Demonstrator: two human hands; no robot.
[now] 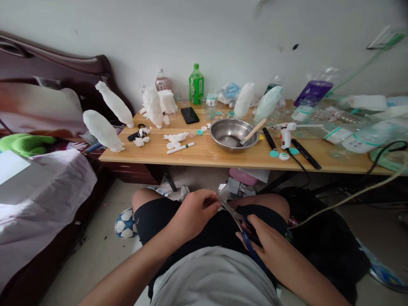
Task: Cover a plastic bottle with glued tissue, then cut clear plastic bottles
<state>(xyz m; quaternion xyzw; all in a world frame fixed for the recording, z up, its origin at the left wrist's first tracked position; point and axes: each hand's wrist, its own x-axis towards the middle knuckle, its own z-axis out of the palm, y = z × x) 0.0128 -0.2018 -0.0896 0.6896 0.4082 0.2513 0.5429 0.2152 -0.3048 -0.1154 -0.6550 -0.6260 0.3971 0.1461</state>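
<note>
Over my lap, my right hand [261, 233] grips a pair of scissors [234, 214] by its dark blue handles, the blades parted and pointing up and left. My left hand [200, 208] pinches a small clear plastic piece [224, 191] between thumb and fingers, right at the blade tips. How far the plastic lies between the blades is hard to make out. On the wooden table [197, 156] ahead stands a steel bowl [223, 131] with a wooden-handled brush [255, 131] leaning in it.
White paper-covered bottle shapes [103, 129] stand at the table's left edge. A glue gun [287, 135], black markers [306, 154], a phone [190, 115], a green bottle [196, 85] and clear plastic bottles [360, 140] lie or stand about. A cord [347, 197] hangs at right; a ball [126, 223] sits on the floor.
</note>
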